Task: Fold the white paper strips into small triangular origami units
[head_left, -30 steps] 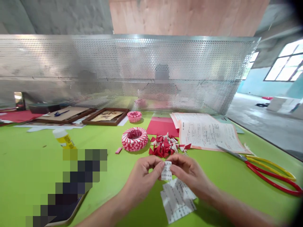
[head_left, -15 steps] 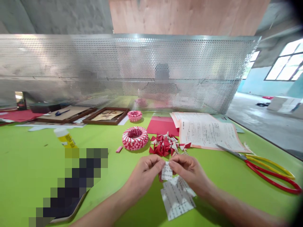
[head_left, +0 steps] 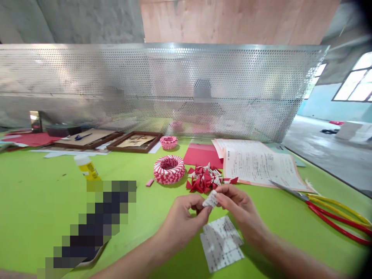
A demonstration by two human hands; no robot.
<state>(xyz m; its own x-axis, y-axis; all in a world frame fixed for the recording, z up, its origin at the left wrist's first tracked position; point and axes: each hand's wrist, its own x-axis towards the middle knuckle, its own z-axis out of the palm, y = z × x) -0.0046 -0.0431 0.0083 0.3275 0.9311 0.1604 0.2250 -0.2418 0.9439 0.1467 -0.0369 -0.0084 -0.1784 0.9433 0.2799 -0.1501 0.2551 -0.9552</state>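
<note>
Left hand point(head_left: 181, 221) and right hand point(head_left: 240, 207): fingers of both pinched on one small printed paper slip point(head_left: 210, 200), held just above the green desk point(head_left: 37, 201). Loose paper slips point(head_left: 222, 242): flat on the desk under the hands. Folded red-and-white pieces point(head_left: 205, 179): heaped just beyond the hands. Paper ring point(head_left: 169, 169): left of the heap. Scissors point(head_left: 334, 205): far right. Glue bottle point(head_left: 86, 167): well to the left.

left hand point(head_left: 182, 219): forearm enters from lower left, fingers curled, thumb and forefinger pinched | right hand point(head_left: 240, 209): forearm enters from lower right, fingertips pinched against the left's | both hands raised, meeting at centre
</note>
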